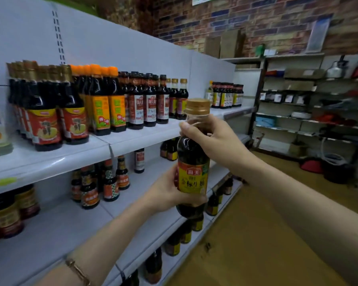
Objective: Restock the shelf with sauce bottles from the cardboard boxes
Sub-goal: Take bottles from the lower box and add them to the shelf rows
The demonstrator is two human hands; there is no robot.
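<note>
Head view, item held: one soy sauce bottle, gold cap, yellow label, dark contents; upright, in the air in front of the shelf edge.
Right hand: fingers curled round the bottle's neck, just under the cap.
Left hand: wrapped round the lower body, thumb across the base of the label; a bracelet on that wrist.
Top shelf stock, front row, left to right: two red-label bottles; two orange-cap, yellow-label bottles; three white-label bottles; three gold-cap bottles; then a gap; then a separate cluster of dark bottles, count unclear.
Rows behind: present, uncountable.
Lower shelves: small sauce bottles and jars, blurred.
Background: brick wall; one grey rack of goods.
</note>
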